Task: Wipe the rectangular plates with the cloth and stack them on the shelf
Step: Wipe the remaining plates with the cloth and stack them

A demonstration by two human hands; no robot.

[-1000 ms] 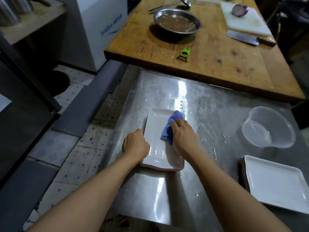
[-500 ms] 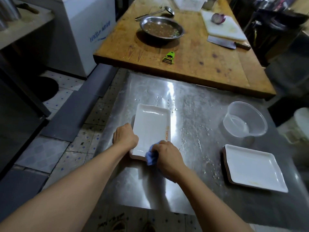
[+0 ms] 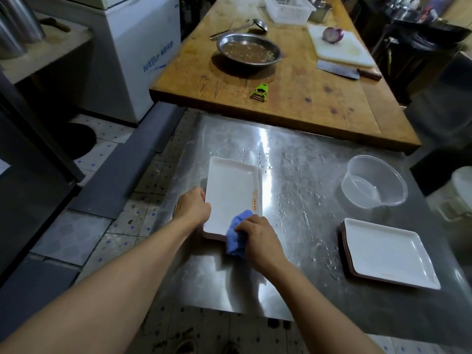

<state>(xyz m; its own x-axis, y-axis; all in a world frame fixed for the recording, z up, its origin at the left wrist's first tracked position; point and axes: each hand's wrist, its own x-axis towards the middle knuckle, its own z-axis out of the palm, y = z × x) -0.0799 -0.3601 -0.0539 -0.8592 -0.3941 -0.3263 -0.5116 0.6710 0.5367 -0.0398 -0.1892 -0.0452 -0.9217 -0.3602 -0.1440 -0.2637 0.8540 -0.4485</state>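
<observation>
Your left hand (image 3: 192, 209) grips the left edge of the white rectangular plate (image 3: 231, 194) lying flat on the wet steel worktop (image 3: 293, 175). Your right hand (image 3: 258, 238) clutches the blue cloth (image 3: 236, 238) at the plate's near right corner. More plates (image 3: 388, 252) sit stacked to the right.

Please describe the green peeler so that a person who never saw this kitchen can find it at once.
Look at the long wooden table beyond the wet steel counter. Near its front edge, in front of the round metal dish, lies the peeler. It is the only bright green thing there, and it lies apart from everything else.
</observation>
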